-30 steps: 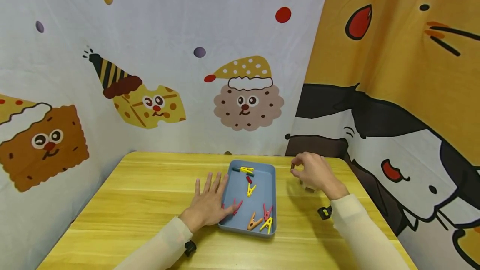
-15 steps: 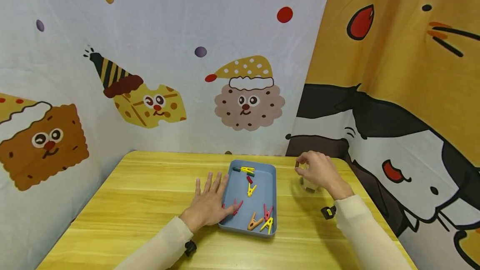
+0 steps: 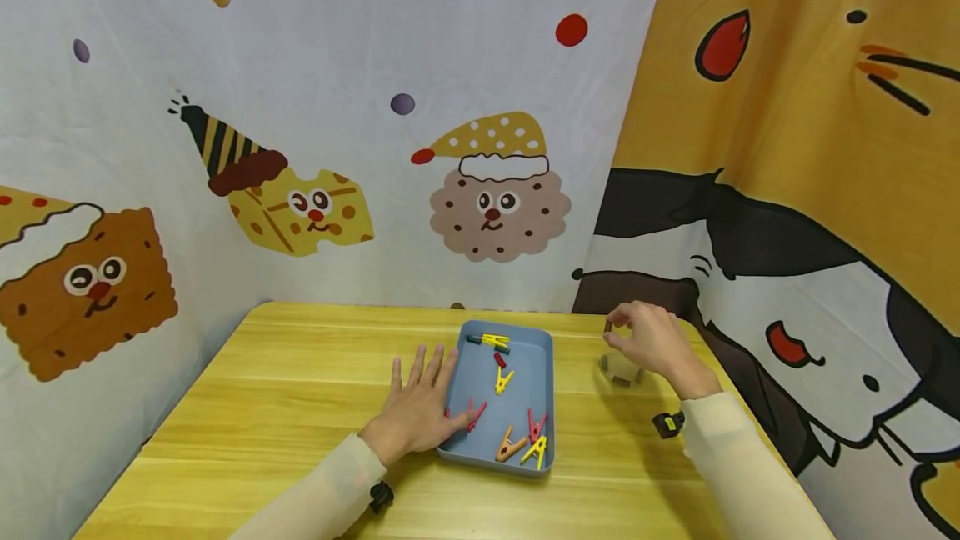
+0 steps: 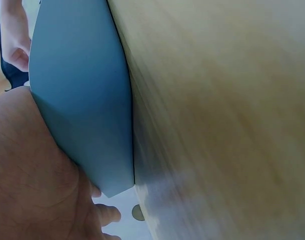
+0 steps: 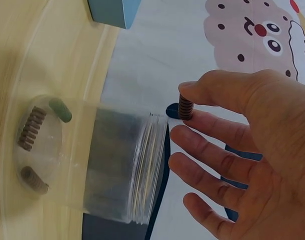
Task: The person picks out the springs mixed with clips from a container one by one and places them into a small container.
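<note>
My right hand point(image 5: 262, 130) pinches a small brown ribbed cylinder point(image 5: 185, 107) between thumb and index finger, just off the mouth of a clear jar point(image 5: 112, 160); its other fingers are spread. Inside the jar, at the bottom, lie a brown ribbed piece point(image 5: 31, 129), another brown piece point(image 5: 34, 180) and a green one point(image 5: 60, 110). With fingers straight and spread, my left hand point(image 3: 412, 411) rests on the left rim of a blue-grey tray point(image 3: 521, 382). The tray holds a small red cylinder point(image 3: 500, 361) and several clothespins, among them a yellow one point(image 3: 503, 380) and an orange one point(image 3: 510, 445).
Tray and jar stand apart on a wooden table point(image 3: 300, 373), with the jar to the tray's right. A patterned cloth point(image 3: 495, 23) hangs behind the table's far edge, and an orange one point(image 3: 787, 107) hangs at the right.
My right hand has moved right, still pinching the brown cylinder, and is now above the jar, more of which shows. The left hand and the tray stay in place.
</note>
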{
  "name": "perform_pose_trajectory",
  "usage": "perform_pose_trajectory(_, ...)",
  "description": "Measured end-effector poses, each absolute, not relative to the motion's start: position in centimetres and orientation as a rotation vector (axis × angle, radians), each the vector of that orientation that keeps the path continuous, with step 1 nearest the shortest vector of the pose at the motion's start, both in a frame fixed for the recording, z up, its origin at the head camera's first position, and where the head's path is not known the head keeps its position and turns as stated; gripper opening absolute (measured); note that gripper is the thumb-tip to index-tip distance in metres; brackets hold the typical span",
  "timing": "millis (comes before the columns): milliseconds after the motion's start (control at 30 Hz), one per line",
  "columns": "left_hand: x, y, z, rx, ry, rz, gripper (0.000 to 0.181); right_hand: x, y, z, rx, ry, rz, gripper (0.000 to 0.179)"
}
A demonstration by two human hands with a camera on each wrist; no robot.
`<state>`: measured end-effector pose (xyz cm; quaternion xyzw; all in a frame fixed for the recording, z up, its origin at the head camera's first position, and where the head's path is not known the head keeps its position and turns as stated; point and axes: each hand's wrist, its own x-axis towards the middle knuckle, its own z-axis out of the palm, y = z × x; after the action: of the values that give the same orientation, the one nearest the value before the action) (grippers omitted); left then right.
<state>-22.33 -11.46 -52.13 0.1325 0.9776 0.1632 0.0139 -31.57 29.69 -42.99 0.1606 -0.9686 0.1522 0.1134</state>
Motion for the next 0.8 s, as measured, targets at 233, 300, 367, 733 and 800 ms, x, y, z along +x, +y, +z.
perform_pose_trajectory(233,-22.3,-11.5,-52.1,0.414,3.038,0.516,0.111,-31.5,30.4,-42.8,0.442,-2.854,0.464,0.024)
perform_pose_trajectory(300,-22.3,-11.5,-52.1,0.414,3.038,0.517,0.111,-31.5,30.7,-42.8,0.441,-2.858,0.468,0.025)
perform_pose_trajectory(367,-22.4,-11.4,-52.1,0.414,3.040,0.513,0.111,-31.6,31.0,-42.9,0.427,-2.861,0.467,0.026)
perform_pose_trajectory(733,-22.3,-11.3,-52.0,0.403,3.041,0.478,0.112,-31.4,32.0,-42.9,0.371,-2.886,0.459,0.030)
perform_pose_trajectory(800,-22.3,-11.3,-52.0,0.402,3.039,0.479,0.112,-31.4,32.1,-43.0,0.366,-2.887,0.458,0.030)
